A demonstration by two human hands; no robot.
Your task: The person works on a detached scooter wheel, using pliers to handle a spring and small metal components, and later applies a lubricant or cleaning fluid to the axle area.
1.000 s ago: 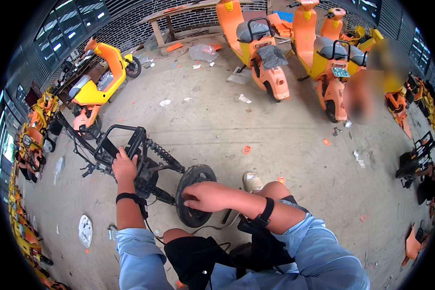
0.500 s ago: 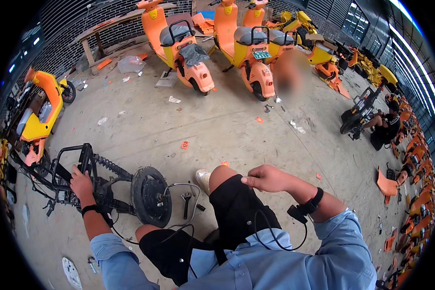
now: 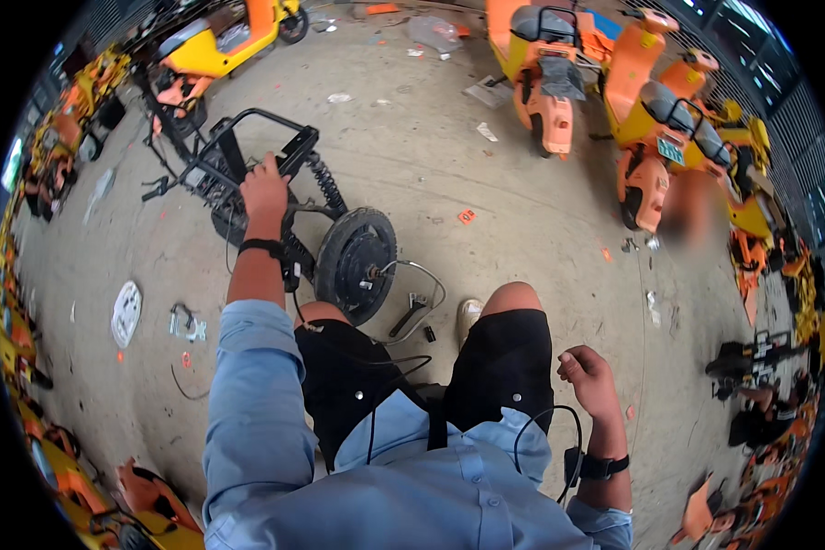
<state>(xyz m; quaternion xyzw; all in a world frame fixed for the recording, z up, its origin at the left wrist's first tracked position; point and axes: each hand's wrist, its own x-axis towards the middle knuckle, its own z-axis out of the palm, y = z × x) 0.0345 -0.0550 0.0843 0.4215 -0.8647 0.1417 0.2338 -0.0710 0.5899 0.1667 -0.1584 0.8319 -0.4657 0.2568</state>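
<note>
A stripped black scooter frame (image 3: 238,119) lies on its side at the left, its rear wheel (image 3: 357,266) toward my knees. My left hand (image 3: 266,191) grips the frame near its seat end, close to the coil shock absorber (image 3: 325,183). A grey cable (image 3: 438,282) runs out of the wheel hub. On the floor beside the wheel rests a dark adjustable wrench (image 3: 407,314), with a small black piece (image 3: 430,335) near it. To the right of my knee hangs my right hand (image 3: 588,378), fingers curled in, with nothing visible in it.
Orange and yellow scooters (image 3: 637,137) stand at the back right, another (image 3: 220,46) at the back left. A white oval panel (image 3: 126,313) and a metal bracket (image 3: 187,323) lie at left. A person (image 3: 765,417) sits at far right by another stripped frame (image 3: 752,357). Litter dots the concrete.
My view has swung left, so the scene sits farther right. My right hand has moved from above my right knee out to its right side. The left hand stays on the frame.
</note>
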